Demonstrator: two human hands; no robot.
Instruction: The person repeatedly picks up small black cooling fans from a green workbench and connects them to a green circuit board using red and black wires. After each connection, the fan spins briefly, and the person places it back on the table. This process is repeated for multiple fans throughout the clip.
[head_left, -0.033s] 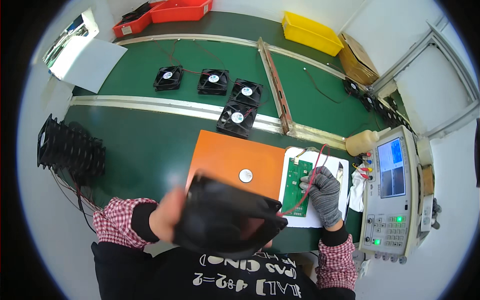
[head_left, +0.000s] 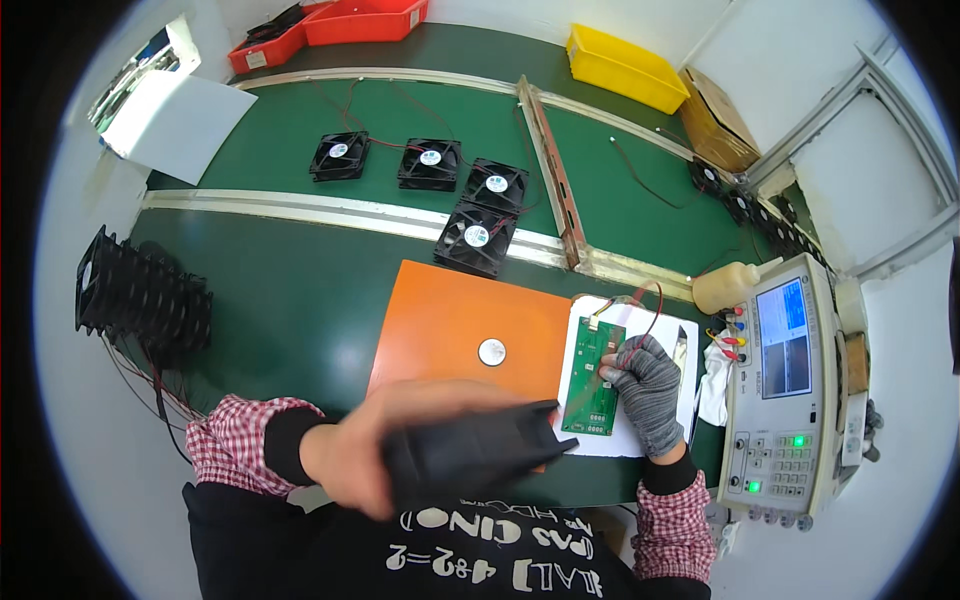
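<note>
- Our left hand (head_left: 350,450) grips the black fan (head_left: 470,450), blurred, above the near part of the orange mat (head_left: 450,310).
- Our gloved right hand (head_left: 648,395) curls at the board (head_left: 585,385), against the red wire (head_left: 660,300); we cannot tell whether it pinches it.
- The board lies within the edges of the white sheet (head_left: 628,447).
- The meter (head_left: 770,430) bounds our right; leftward, bench (head_left: 290,270) stretches between mat and fan stack (head_left: 145,300).
- Beyond, a rail (head_left: 300,212) crosses; one fan overlaps it, three lie behind.
- Farthest, we see red bins (head_left: 365,20) and a yellow bin (head_left: 625,68).
</note>
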